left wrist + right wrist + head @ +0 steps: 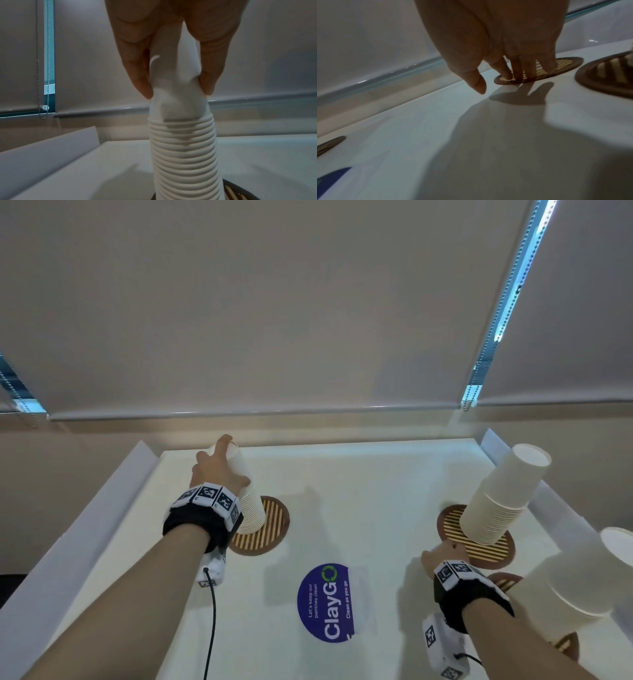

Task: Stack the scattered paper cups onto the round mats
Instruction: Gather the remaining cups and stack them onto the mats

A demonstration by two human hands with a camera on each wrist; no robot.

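Observation:
A tall stack of white paper cups (251, 508) stands on the left round striped mat (274, 525). My left hand (233, 460) grips the stack's top cup. In the left wrist view the left hand (177, 93) pinches that top cup (178, 81) between thumb and fingers and dents it, above the ribbed rims of the stack (185, 155). My right hand (438, 556) hangs just above the table beside the back right mat (493, 553), which bears a second stack (503, 494). In the right wrist view the right hand (496, 83) holds nothing, its fingers loosely down.
A third cup stack (582, 583) leans over a near right mat (503, 580). A bare mat (565, 62) lies beyond my right fingers. A blue ClayGO sticker (325, 602) marks the white table's middle. Raised white edges (102, 501) border both sides, and a blind hangs behind.

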